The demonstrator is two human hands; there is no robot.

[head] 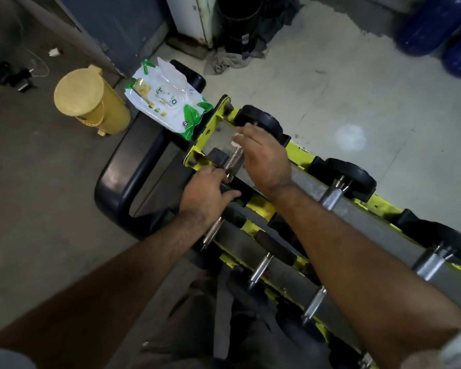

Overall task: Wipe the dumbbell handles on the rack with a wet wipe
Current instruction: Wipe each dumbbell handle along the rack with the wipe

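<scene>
Your right hand pinches the wet wipe against the first dumbbell handle on the yellow rack, left hand gripping its near end. Wipes pack beside it reads "72"; brand's partly covered.

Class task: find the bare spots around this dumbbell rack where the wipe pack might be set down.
Bare floor lies beyond the rack, toward the blue drums, and left of the yellow bin. Crowded: the rack's end, where both hands work the handle beside the wipe pack.
</scene>
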